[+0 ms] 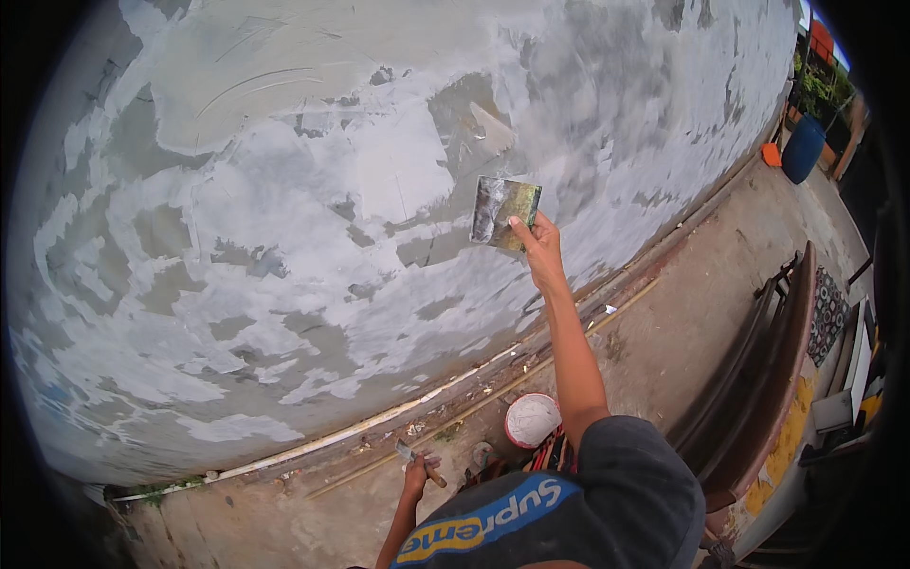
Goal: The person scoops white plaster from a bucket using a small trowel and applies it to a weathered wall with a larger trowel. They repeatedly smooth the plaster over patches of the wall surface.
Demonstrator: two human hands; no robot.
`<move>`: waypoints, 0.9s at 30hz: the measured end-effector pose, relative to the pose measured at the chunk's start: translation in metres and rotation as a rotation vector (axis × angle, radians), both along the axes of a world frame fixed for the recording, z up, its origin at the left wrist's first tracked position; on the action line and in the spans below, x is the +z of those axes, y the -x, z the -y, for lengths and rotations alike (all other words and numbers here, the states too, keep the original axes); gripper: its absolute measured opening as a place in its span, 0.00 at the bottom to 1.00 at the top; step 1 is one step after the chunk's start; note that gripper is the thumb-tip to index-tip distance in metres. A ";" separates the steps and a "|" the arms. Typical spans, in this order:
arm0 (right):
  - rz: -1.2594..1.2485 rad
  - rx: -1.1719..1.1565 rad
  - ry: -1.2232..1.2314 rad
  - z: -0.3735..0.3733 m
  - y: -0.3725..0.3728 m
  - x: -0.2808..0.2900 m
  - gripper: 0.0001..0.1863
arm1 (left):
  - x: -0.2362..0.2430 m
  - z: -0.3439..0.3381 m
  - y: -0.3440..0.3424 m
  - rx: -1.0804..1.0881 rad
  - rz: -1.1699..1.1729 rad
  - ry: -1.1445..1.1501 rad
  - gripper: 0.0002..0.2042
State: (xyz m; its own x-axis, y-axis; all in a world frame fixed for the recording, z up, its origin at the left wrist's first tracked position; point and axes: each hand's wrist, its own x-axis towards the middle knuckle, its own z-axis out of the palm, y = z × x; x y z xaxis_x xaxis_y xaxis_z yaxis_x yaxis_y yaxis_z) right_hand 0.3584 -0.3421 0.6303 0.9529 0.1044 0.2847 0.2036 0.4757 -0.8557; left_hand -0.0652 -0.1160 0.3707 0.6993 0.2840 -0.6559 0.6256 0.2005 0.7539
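My right hand (537,248) grips a square, flat metal spreader (491,204) smeared with putty, thumb across its face. It is held at the patchy grey and white plastered wall (284,190); whether it touches the surface I cannot tell. Low down near the wall's foot, my left hand (415,467) is closed round a putty knife with a wooden handle (436,477). A round bucket of white putty (533,420) stands on the ground below my right arm, partly behind my body.
Pipes (379,413) run along the wall's base on the concrete ground (692,303). At right are a long brown curved object (782,389), a patterned item (829,313) and stacked boards. Farther back stand a blue barrel (804,150), an orange object (772,155) and plants.
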 end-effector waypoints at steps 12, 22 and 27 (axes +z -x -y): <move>0.212 -0.310 0.156 0.022 -0.015 0.007 0.13 | -0.001 0.001 0.009 0.034 -0.063 0.019 0.26; 0.646 -0.982 0.542 -0.038 -0.024 0.075 0.26 | -0.002 0.003 -0.010 0.016 0.025 0.019 0.26; 0.666 -0.908 0.623 -0.066 0.000 0.060 0.32 | -0.006 -0.003 0.001 -0.024 -0.014 0.015 0.26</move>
